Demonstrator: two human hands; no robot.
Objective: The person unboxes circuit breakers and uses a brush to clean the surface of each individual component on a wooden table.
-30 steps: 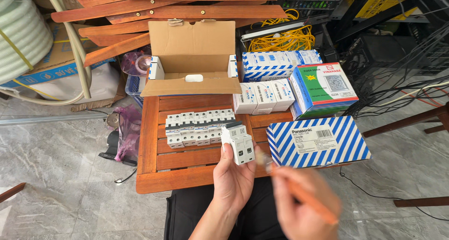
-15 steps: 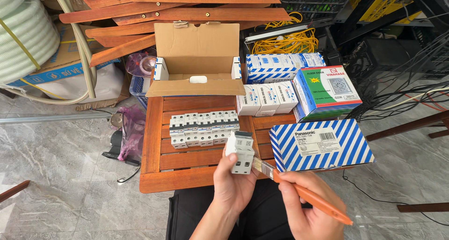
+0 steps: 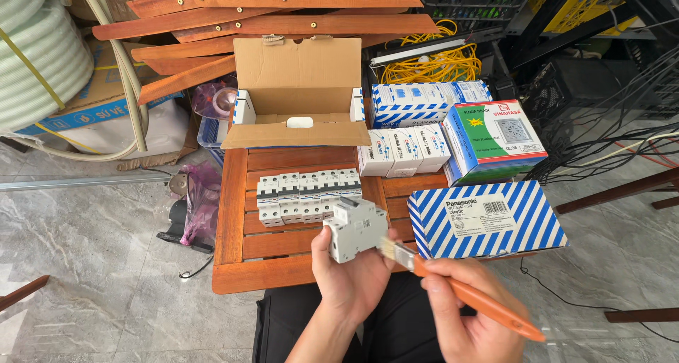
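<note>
Left hand (image 3: 350, 278) clamped the white plastic breaker (image 3: 356, 229) upright, face exposed; right hand (image 3: 472, 313) gripped the orange-handled brush (image 3: 453, 287), bristles touching at 3 o'clock.

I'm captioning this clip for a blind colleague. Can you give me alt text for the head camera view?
A person's left hand holds up a white circuit breaker while the right hand touches an orange-handled brush to its side. Below lies a small wooden slatted table with a row of matching breakers, an open cardboard box and blue-and-white striped boxes.
</note>
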